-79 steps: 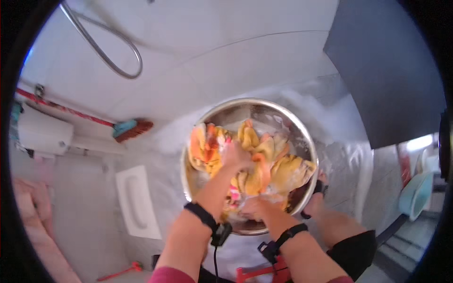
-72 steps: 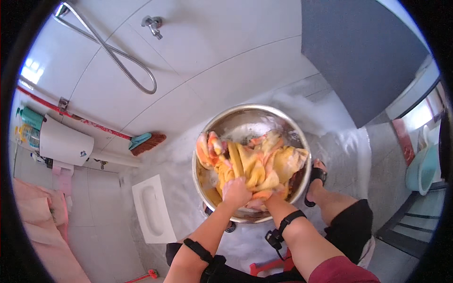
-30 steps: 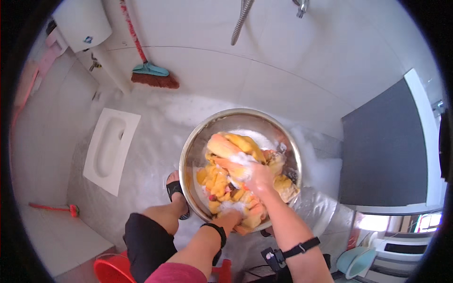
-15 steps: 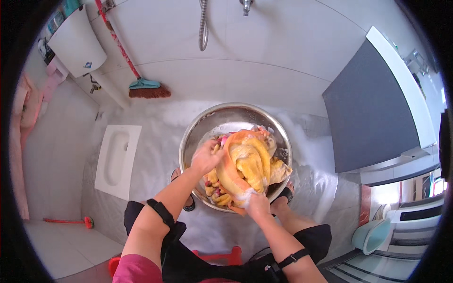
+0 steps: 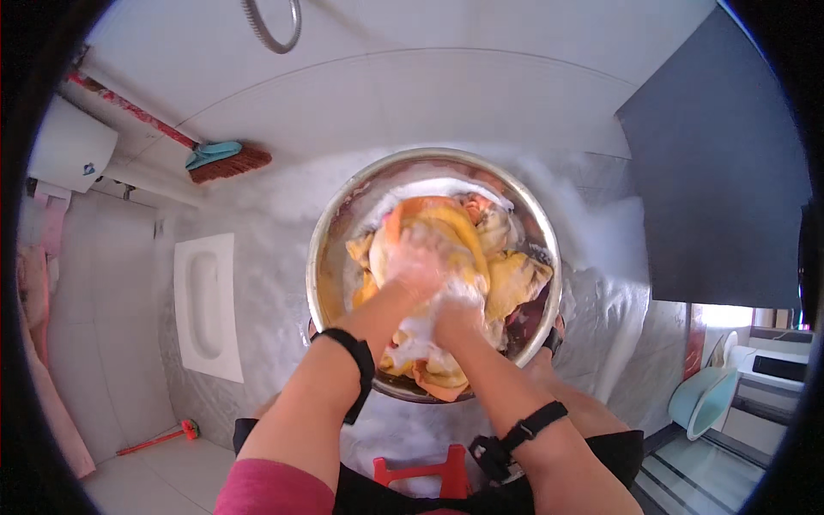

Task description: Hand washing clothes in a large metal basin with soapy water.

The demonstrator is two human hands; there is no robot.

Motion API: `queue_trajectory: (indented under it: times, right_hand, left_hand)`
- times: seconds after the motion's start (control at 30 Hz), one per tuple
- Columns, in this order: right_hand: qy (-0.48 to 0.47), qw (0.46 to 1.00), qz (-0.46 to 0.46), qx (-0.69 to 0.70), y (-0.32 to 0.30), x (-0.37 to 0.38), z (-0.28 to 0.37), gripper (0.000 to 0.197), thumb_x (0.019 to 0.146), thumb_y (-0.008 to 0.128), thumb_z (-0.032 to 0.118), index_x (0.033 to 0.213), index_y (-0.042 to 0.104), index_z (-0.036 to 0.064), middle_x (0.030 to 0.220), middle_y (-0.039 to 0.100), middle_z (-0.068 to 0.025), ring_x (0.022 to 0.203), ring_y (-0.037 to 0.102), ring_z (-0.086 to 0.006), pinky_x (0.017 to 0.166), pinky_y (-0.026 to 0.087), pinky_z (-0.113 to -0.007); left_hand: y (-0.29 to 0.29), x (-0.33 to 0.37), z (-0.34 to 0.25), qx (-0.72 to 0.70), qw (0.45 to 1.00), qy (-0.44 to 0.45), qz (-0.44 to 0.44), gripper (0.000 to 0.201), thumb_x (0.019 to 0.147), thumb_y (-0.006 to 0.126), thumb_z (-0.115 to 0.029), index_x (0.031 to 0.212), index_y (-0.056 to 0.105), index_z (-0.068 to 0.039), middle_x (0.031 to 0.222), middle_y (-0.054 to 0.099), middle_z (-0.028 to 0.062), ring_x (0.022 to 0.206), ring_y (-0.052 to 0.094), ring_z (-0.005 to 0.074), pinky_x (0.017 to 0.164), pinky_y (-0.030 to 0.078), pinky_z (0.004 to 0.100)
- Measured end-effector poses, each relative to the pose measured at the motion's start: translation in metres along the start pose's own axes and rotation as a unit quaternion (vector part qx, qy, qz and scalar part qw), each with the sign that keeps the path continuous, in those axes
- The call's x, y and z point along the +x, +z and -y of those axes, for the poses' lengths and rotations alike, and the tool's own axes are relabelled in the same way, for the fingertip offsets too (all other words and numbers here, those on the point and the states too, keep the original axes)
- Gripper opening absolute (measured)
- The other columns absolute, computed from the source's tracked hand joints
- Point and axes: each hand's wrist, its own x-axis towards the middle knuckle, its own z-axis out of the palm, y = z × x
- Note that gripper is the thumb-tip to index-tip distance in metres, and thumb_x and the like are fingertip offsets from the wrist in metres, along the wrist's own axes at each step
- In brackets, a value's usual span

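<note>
A wet yellow cloth (image 5: 459, 225) with an orange edge lies bunched in a round metal basin (image 5: 549, 219) below me. My left hand (image 5: 416, 262) lies on top of this cloth, its fingers smeared by motion. Close beside it, my right hand (image 5: 457, 316) is closed on the soapy cloth, its fingertips hidden in white foam. More wet laundry surrounds the hands, including a yellow patterned piece (image 5: 517, 281) on the right and a pale piece (image 5: 498, 230) behind. White suds (image 5: 442, 186) line the far inside of the basin.
The tiled floor is wet and foamy. A squat toilet (image 5: 206, 305) is at left, with a broom (image 5: 225, 161) against the wall behind. A dark grey cabinet (image 5: 721, 163) stands at right, above a pale green tub (image 5: 705, 402). A red stool (image 5: 421, 470) is beneath me.
My left hand has moved right, from the cloth's edge onto its top, next to my right hand. The cloth is more bunched up. The view has shifted, and the basin appears larger.
</note>
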Motion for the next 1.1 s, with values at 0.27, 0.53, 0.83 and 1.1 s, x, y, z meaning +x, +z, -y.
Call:
queue_trajectory:
  times: [0.27,0.53,0.83,1.1]
  right_hand:
    - [0.130,0.973,-0.022,0.191,-0.053,0.053,-0.008,0.025,0.084,0.065,0.018,0.106,0.075,0.0112,0.118,0.071,-0.0104,0.112,0.068,-0.0281,0.090,0.056,-0.041]
    - [0.066,0.962,-0.105,0.243,0.021,-0.009,0.008,0.031,0.092,0.058,0.023,0.119,0.069,0.0135,0.126,0.067,-0.0108,0.118,0.063,-0.0279,0.098,0.051,-0.040]
    - [-0.069,0.973,-0.195,0.101,0.117,-0.089,0.023,0.052,0.090,0.059,0.038,0.138,0.055,0.0186,0.145,0.053,-0.0091,0.134,0.048,-0.0290,0.109,0.040,-0.043]
    - [-0.042,0.964,0.023,0.261,-0.006,-0.184,-0.051,0.035,0.082,0.064,0.031,0.100,0.074,0.0033,0.098,0.072,-0.0218,0.096,0.070,-0.0348,0.088,0.054,-0.043]
  left_hand:
    - [0.021,0.068,0.035,-0.061,0.990,-0.085,0.097,0.046,0.098,0.047,-0.051,0.116,0.070,-0.014,0.098,0.074,0.0140,0.101,0.067,0.0312,0.109,0.034,0.0460]
    - [-0.017,-0.023,-0.045,-0.039,0.989,0.005,0.146,0.048,0.092,0.049,-0.052,0.110,0.072,-0.014,0.110,0.071,0.0148,0.107,0.066,0.0290,0.106,0.037,0.0481]
    - [-0.065,-0.133,-0.111,-0.135,0.974,-0.072,0.168,0.060,0.092,0.051,-0.057,0.093,0.075,-0.002,0.095,0.072,0.0239,0.096,0.069,0.0368,0.094,0.049,0.0468]
    - [-0.042,-0.199,-0.126,-0.220,0.931,-0.090,0.277,0.065,0.088,0.057,-0.059,0.101,0.073,0.002,0.104,0.070,0.0267,0.103,0.067,0.0424,0.091,0.052,0.0488]
